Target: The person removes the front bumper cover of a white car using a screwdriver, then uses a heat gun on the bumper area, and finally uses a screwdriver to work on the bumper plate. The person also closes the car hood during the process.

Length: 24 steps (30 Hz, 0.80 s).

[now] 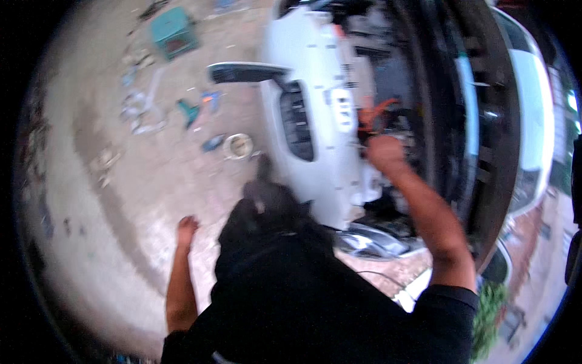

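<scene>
My right hand (385, 151) reaches into the front of a car and is closed in a fist shape. An orange and dark piece (376, 115) sits just beyond its fingers; blur and the hand itself hide whether I grip it. Beside the hand lies a white car bumper (327, 73), a long curved panel with a dark grille opening (295, 121). My left hand (188, 227) hangs low over the floor at my left, away from the car. Its fingers look curled, and nothing shows in them.
A green stool (173, 33) stands at the far left. On the floor (91, 200) lie a green tool-like thing (189, 113), a round pale roll (237, 147) and crumpled pale strips (142, 112). A headlight (373, 241) is near my right side. Another white car (528, 109) stands at right.
</scene>
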Motion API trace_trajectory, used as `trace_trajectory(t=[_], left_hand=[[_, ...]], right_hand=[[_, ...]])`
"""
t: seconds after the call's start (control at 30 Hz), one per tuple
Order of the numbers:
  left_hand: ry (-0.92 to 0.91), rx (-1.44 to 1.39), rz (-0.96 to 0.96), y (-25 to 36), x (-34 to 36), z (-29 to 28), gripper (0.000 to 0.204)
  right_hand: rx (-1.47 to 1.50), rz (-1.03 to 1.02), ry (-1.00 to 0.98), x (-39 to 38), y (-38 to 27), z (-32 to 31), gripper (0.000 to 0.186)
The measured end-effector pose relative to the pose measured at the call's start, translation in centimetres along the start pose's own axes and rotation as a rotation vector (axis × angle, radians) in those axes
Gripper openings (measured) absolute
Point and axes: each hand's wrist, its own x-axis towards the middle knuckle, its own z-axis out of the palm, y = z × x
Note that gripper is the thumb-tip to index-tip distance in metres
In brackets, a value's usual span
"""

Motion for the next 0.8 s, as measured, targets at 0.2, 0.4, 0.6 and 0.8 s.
trace_trajectory(t=[0.2,0.4,0.6,0.8], left_hand=[[0.022,-0.017,-0.042,2.1,-0.3,1.2,0.021],[0.034,0.12,-0.033,6.0,-2.4,0.4,0.023],[0.009,0.213,-0.08,8.7,0.4,-1.8,0.027],[-0.074,0.236,-0.036,12.2,5.2,-2.9,0.026]], right_hand=[[0.286,0.201,-0.191,-0.2,0.8,-1.4,0.044],[0.208,0.128,0.007,1.0,1.9,-9.2,0.043],[0.338,0.188,0.182,7.8,2.6,-9.4,0.042],[0.309,0.234,0.156,11.4,1.3,-10.4,0.045]])
